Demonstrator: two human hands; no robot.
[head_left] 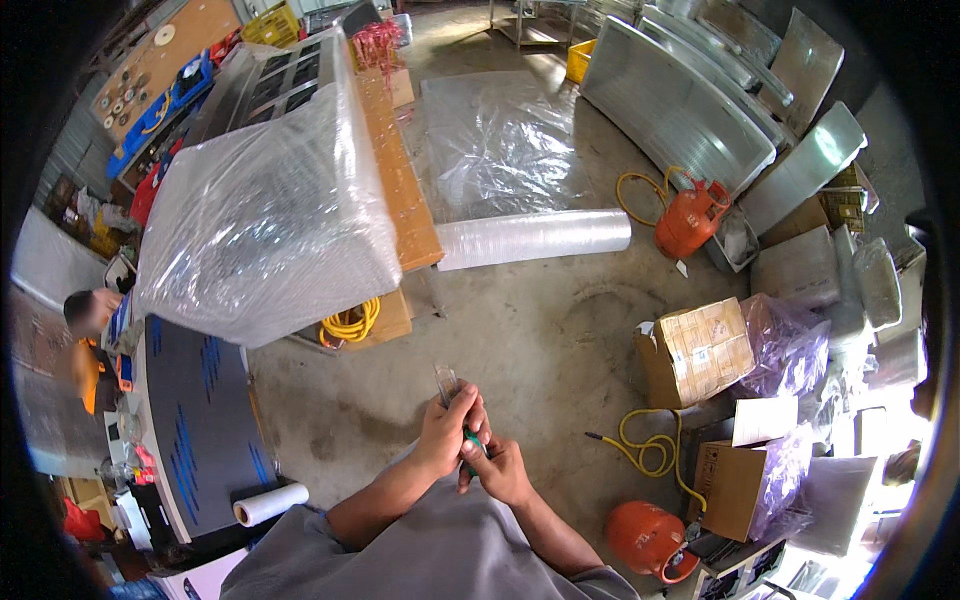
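Both of my hands are together in front of my body, fingers closed. My left hand (442, 432) is wrapped round a slim, flat object (446, 380) whose clear or shiny end sticks out past the thumb. My right hand (500, 470) touches the left and pinches a small green piece (471, 440). Whether the green and the clear parts are one tool cannot be seen, as my fingers cover the join. Ahead and to the left, a large block wrapped in bubble wrap (270, 200) rests on a wooden-topped bench (400, 200).
A bubble wrap roll (540, 238) lies on the floor, its sheet (505, 140) spread behind. Two orange gas cylinders (690, 220), yellow hoses (650, 460) and cardboard boxes (700, 350) stand right. Left are a dark table (205, 420), a film roll (270, 505) and another person (88, 340).
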